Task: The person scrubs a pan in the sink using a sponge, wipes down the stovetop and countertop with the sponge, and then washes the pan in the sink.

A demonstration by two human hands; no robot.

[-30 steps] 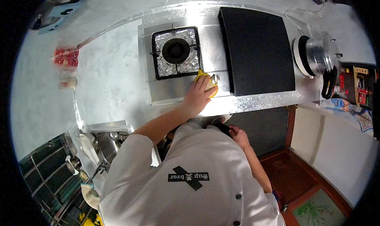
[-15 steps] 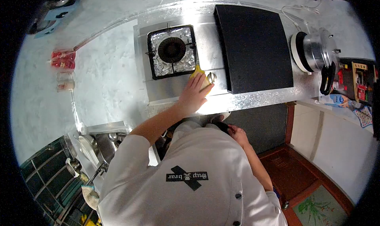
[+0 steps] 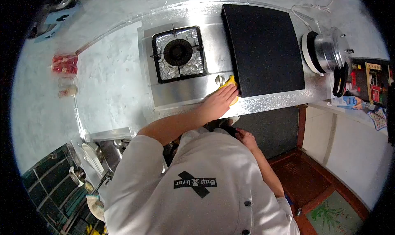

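My left hand (image 3: pixel 218 104) presses a yellow cloth (image 3: pixel 231 80) against the steel stove top (image 3: pixel 170 96), between the round knob (image 3: pixel 220 80) and the black panel (image 3: pixel 267 50). Its fingers lie together over the cloth. Left of the knob is the gas burner (image 3: pixel 177 53), with crinkled foil around it. Down by my waist, my right hand (image 3: pixel 246 138) is closed around a dark object (image 3: pixel 229 130), whose form is unclear against the dark floor.
A silver pot (image 3: pixel 327 52) with a black handle stands at the counter's right. Red-capped or red-filled containers (image 3: pixel 64 65) are at the left. Dishes (image 3: pixel 94 157) and a sink area lie lower left. A side shelf (image 3: pixel 358 105) holds packets.
My left hand and the yellow cloth have moved right, from the burner side of the knob to the black panel's edge. My right hand stays by my waist.
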